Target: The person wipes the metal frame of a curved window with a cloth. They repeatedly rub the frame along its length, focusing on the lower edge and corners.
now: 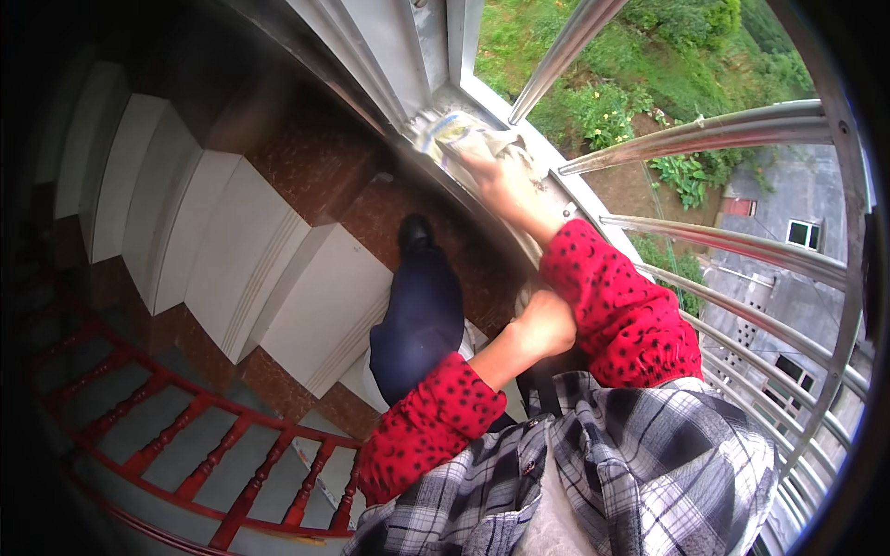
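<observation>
My right hand (pixel 490 181) presses a crumpled pale cloth (pixel 455 142) with blue and yellow markings onto the window sill (pixel 560 198). The cloth lies in the corner by the window frame (pixel 455 42), its folds bunched around my fingers. Specks of dirt show on the sill beside my wrist. My left hand (pixel 546 323) is lower down, near the sill's inner edge and under my right forearm. Its fingers are curled and turned away, so whatever they grip is hidden. Both forearms wear red sleeves with dark spots.
Metal guard bars (pixel 626 149) curve outside the window, above a drop to greenery and a grey building (pixel 786 181). White stair treads (pixel 236 243) descend at left, bordered by a red balustrade (pixel 188 445). One dark shoe (pixel 416 236) stands on brown stone flooring (pixel 389 201).
</observation>
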Available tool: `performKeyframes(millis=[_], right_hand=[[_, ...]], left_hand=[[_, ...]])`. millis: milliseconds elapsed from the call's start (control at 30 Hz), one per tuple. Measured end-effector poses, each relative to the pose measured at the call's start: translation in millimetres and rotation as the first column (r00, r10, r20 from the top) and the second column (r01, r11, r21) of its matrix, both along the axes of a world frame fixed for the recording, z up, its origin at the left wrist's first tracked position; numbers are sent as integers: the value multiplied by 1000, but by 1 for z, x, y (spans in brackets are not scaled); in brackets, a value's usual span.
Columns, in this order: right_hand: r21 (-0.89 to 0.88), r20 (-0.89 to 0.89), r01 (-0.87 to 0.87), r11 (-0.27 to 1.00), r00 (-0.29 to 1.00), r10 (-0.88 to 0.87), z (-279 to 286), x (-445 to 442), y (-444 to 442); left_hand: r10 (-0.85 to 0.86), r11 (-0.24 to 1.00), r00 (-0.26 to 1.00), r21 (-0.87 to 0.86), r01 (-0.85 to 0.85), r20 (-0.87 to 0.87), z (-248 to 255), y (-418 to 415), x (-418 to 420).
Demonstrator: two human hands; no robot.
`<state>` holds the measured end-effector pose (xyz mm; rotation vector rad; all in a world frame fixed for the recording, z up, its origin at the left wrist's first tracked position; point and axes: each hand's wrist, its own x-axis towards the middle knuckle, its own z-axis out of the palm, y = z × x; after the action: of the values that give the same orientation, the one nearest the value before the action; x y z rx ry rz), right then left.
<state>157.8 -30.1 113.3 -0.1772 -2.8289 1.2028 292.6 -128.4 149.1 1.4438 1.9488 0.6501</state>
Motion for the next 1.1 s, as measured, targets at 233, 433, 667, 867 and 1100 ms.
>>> performKeyframes(millis=[233,433,667,867,1100], right_hand=[[115,143,67,991,986,-83,17,-37,-1],[94,2,-118,989,993,118,-13,17,13],[125,186,-36,991,983,12,35,-19,7],[8,201,98,995,975,-97,25,-36,-11],[150,170,103,983,977,-129,-9,-24,-3]], left_hand=[[213,956,976,214,-200,-39,-5,3,-13],[46,996,998,69,-49,37,3,0,1],[41,999,999,21,-40,-30,15,11,-2],[358,777,897,450,-440,257,3,18,-16],[260,841,933,416,-346,250,-3,13,-1]])
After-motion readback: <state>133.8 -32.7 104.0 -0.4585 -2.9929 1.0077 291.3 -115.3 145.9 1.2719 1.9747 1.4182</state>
